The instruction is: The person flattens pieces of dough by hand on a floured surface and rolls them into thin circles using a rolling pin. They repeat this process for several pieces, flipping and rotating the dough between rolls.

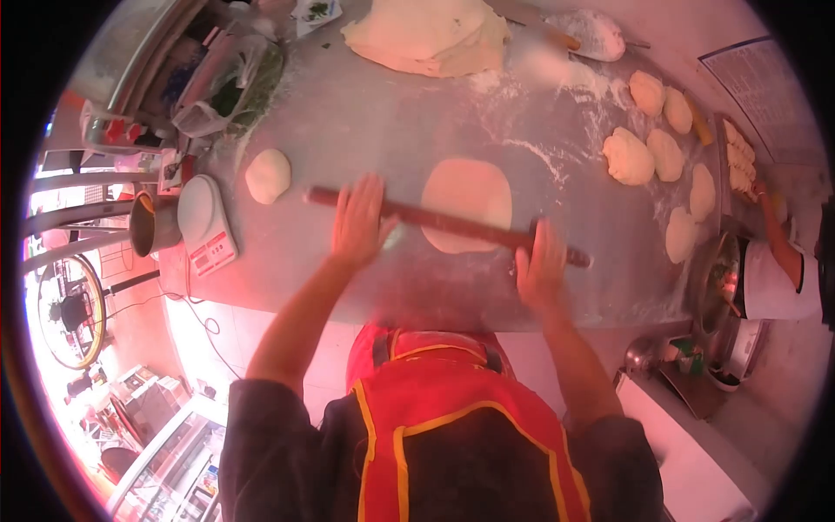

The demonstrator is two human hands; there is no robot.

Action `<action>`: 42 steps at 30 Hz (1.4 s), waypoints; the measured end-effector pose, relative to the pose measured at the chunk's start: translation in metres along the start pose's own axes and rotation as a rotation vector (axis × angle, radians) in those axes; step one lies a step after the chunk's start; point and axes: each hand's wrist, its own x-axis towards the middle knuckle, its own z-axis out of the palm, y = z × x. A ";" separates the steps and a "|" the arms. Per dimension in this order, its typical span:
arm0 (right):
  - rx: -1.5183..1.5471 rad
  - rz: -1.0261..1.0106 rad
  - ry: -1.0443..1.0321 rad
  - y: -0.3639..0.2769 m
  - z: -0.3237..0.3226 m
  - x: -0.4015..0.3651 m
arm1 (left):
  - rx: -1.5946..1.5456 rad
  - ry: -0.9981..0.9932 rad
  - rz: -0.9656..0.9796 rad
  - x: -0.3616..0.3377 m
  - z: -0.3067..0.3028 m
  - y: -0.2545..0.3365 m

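Pale, thin, rounded dough sheet (467,187): lying flat on the grey metal table (348,113), in front of the person, beneath a long, dark reddish-brown wooden rolling pin (470,227). The pin crosses the sheet's nearer part.

Grip: the left hand (357,230) lies over the pin to the left of the sheet, fingers laid out straight across the wood, not closed round it. The right hand (543,265) rests likewise near the pin's right end, fingers extended; blur hides finer contact.

Method, in my judgement: load both palms equally, since uneven pressure would thin one side; keep the pin level, work from the middle towards the rim, and ease off at the edge. Turning the sheet between passes should keep it round. A light dusting of flour should limit sticking.

Orientation: the pin's long axis runs mainly side to side but aslant, left end farther from the person, right end nearer. The sheet is close to round; no definite long axis can be determined.

Surroundings: a pale dough ball (267,177) sits to the left, near a white kitchen scale (202,213). A large, cream dough mass (426,39) lies at the far side. Smaller dough pieces (628,157) stand to the right; beyond them, a co-worker's arm (778,230) is visible.
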 end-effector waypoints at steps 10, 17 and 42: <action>0.746 0.610 -0.508 0.016 0.099 0.130 | -0.053 -0.131 0.120 -0.043 0.004 -0.007; 0.733 0.308 -0.397 0.022 0.031 0.172 | -0.064 -0.010 0.109 -0.090 -0.005 0.017; 0.038 -0.468 -0.259 -0.072 0.058 0.178 | -0.089 -0.116 0.081 -0.096 0.012 0.013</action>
